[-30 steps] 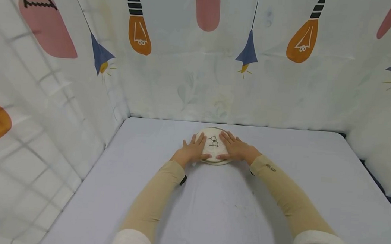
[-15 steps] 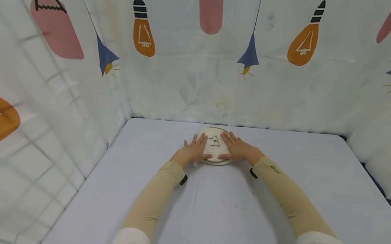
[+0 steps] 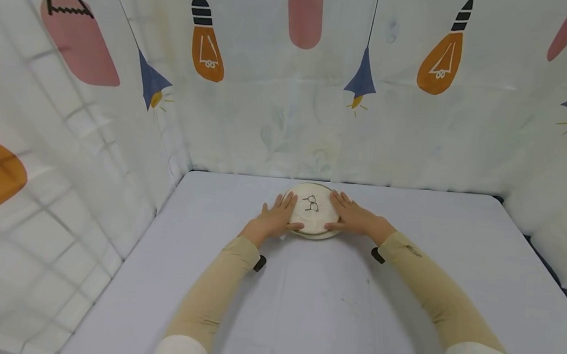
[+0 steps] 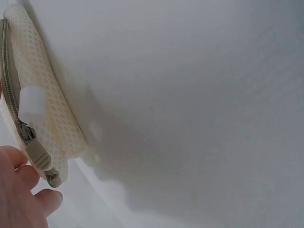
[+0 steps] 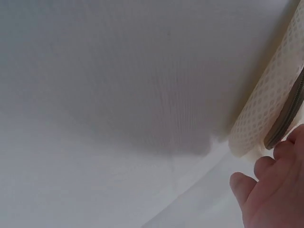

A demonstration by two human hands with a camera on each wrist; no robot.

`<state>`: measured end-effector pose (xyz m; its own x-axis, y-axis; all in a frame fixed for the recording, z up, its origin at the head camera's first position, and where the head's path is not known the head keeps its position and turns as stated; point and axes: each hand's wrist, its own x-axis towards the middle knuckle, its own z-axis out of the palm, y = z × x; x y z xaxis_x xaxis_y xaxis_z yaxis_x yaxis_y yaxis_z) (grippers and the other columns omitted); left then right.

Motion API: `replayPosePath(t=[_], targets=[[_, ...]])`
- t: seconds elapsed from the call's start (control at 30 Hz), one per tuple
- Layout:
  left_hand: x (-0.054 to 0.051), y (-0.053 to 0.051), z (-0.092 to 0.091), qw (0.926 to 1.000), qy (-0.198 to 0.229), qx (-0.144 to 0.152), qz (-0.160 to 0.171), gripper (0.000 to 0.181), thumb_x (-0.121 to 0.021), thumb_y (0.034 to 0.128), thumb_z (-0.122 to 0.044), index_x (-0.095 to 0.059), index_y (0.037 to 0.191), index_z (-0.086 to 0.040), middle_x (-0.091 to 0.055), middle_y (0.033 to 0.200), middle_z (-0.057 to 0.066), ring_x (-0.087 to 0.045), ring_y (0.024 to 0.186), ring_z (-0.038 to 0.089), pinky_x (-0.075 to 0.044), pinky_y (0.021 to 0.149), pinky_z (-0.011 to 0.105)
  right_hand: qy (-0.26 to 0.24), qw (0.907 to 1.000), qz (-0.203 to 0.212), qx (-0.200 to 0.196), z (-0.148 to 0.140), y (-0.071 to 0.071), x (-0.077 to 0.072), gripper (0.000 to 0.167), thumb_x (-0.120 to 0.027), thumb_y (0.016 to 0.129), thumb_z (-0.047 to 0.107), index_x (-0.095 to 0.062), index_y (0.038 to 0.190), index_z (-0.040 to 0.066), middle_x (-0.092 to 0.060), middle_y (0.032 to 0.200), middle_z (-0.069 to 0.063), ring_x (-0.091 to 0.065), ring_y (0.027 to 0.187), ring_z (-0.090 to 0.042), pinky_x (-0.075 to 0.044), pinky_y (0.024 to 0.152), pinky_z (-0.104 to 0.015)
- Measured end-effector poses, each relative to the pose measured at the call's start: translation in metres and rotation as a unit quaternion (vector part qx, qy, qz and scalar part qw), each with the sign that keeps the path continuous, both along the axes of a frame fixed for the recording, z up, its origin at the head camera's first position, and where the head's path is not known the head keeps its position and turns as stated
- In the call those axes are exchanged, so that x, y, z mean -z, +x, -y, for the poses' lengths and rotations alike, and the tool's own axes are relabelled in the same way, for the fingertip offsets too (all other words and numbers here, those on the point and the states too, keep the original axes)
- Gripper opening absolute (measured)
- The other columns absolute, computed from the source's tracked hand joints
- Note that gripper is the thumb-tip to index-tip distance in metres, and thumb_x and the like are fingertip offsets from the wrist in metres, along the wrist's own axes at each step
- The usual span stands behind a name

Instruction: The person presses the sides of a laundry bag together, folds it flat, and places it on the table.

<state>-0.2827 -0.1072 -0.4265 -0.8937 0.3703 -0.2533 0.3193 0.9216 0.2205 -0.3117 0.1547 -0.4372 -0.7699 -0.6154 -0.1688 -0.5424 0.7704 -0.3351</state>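
Note:
A round cream mesh laundry bag (image 3: 312,214) lies flat near the far edge of the table. A line drawing marks its top, and a zip (image 4: 10,85) with a puller (image 4: 38,154) and a white tag (image 4: 32,105) runs round its side. My left hand (image 3: 275,221) rests on the bag's left edge, fingers spread and thumb along the near side. At the right edge my right hand (image 3: 355,218) touches it in the same way, fingers extended. In the right wrist view the zip band (image 5: 287,114) shows beside the fingers (image 5: 273,166).
The table (image 3: 324,309) has a white cover. A patterned curtain (image 3: 287,117) stands behind it, and another white curtain (image 3: 68,185) borders the left side. Dark bands (image 3: 260,263) sit at both wrists.
Both hands have slid slightly apart, outward to the bag's edges, so more of its top shows. The bag stays in about the same place.

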Motion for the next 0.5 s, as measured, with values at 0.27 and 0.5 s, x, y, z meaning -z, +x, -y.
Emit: replayPosePath(t=[0.27, 0.5], targets=[[0.003, -0.0012, -0.0004, 0.9999, 0.014, -0.003, 0.008, 0.094, -0.05, 0.1029, -0.057, -0.001, 0.165, -0.007, 0.004, 0.171, 0.011, 0.002, 0.156, 0.037, -0.01, 0.119, 0.068, -0.002, 0.9998, 0.018, 0.005, -0.0001, 0.0029, -0.0013, 0.096, -0.056, 0.104, 0.047, -0.001, 0.159, -0.009, 0.004, 0.168, -0.026, 0.004, 0.153, -0.047, -0.009, 0.121, -0.062], [0.0041, -0.002, -0.0024, 0.9998, 0.007, -0.005, 0.016, 0.093, -0.049, 0.1029, -0.058, -0.002, 0.165, -0.006, 0.002, 0.171, 0.011, 0.0, 0.155, 0.039, -0.012, 0.118, 0.069, 0.011, 0.9996, 0.026, 0.007, 0.0, 0.0015, 0.0013, 0.095, -0.054, 0.105, 0.049, -0.002, 0.16, -0.008, 0.005, 0.168, -0.024, 0.004, 0.153, -0.046, -0.01, 0.121, -0.063]])
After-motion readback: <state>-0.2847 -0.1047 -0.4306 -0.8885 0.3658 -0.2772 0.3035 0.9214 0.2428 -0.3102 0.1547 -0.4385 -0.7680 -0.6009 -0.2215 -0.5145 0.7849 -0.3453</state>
